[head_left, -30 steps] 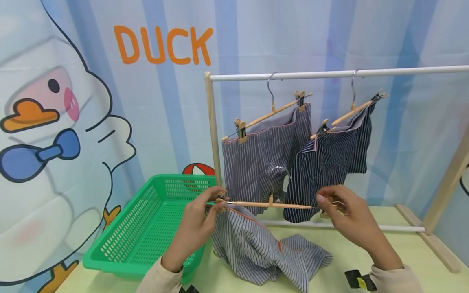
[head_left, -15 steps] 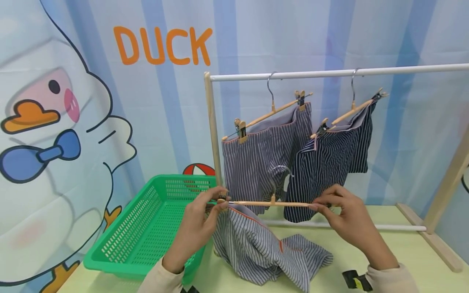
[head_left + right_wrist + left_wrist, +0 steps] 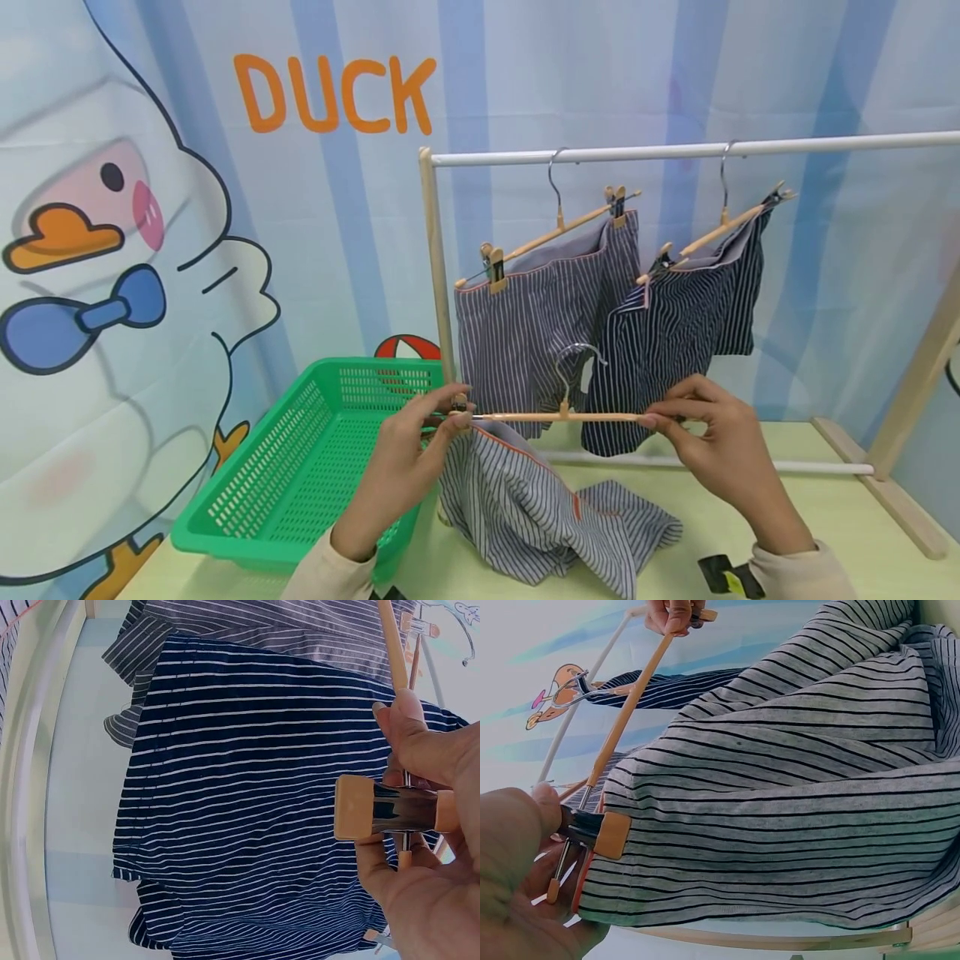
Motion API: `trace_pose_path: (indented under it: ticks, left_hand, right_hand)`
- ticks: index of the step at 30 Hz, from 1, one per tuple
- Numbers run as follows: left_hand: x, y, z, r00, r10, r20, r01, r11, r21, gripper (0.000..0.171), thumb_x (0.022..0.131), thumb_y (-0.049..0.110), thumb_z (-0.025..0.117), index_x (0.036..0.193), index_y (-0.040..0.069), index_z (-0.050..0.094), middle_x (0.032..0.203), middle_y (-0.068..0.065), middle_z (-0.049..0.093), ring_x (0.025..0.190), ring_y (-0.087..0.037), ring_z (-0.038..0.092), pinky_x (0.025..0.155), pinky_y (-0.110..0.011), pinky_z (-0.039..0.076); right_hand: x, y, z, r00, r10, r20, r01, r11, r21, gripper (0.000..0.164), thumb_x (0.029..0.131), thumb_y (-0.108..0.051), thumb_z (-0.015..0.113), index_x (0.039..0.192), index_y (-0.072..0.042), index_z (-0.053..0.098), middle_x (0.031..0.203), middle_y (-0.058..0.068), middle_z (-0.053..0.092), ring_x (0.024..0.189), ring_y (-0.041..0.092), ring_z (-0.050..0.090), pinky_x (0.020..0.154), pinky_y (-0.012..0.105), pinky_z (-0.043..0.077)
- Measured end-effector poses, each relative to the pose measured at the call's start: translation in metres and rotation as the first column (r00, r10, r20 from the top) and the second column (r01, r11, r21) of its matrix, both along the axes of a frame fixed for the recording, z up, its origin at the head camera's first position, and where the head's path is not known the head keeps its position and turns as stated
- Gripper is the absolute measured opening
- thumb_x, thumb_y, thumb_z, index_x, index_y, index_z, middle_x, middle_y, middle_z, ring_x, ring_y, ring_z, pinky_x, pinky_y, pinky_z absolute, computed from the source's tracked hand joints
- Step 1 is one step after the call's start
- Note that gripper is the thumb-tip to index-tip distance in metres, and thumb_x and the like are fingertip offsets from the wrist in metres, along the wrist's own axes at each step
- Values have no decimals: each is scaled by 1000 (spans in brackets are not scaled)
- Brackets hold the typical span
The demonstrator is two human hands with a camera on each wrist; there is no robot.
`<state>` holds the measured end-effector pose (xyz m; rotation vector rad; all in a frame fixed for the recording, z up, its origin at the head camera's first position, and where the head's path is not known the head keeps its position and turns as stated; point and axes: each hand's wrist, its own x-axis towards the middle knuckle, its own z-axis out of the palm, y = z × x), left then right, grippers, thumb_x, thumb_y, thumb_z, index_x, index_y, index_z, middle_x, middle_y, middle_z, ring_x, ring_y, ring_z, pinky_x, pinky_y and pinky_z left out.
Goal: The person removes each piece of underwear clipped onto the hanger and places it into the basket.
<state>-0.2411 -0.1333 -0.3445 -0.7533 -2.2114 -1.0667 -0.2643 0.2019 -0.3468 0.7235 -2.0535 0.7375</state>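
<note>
My left hand (image 3: 405, 450) grips the left end of a tan clip hanger (image 3: 525, 417) by its clip. In the left wrist view that clip (image 3: 613, 834) bites the orange-edged waistband of grey striped shorts (image 3: 780, 817). The rest of the shorts droops in folds onto the table. Thumb and fingers of my right hand (image 3: 712, 433) pinch the hanger's other end. Beside those fingers, the right wrist view shows the second clip (image 3: 354, 808) with no cloth in it. The hanger lies level, its metal hook (image 3: 564, 367) pointing up.
A white rail (image 3: 660, 152) on wooden posts carries two hangers with striped shorts (image 3: 525, 325) and navy striped shorts (image 3: 667, 333), just behind my hands. At the left stands a green basket (image 3: 187, 525). A duck-print curtain (image 3: 360, 250) backs the table.
My right hand has moved slightly left from around the right clip to the bar's end, which it now pinches. The hanger's hook has risen. My left hand keeps its grip.
</note>
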Motion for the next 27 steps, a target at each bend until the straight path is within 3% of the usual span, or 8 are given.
trace_pose_path:
  ticks: [12,27]
  left_hand:
    - [-1,0,0,1000,5,-2,-5,1000,24,32,94,25,58,122,11,62,106,-2,64,88,-9,61,65,-28,57]
    - [-2,-1,1,1000,-2,13,2,999,50,25,92,20,60,114,9,65,106,-4,67,90,-10,61,54,-26,56]
  right_hand:
    - [1,-1,-1,1000,21,-16,-21,999,-47,19,65,8,79,75,-8,75,81,-9,57,70,3,48,52,18,36]
    - [1,-2,-2,1000,28,-13,-29,998,-58,20,65,8,79,75,-9,76,81,-10,55,69,3,49,51,19,37]
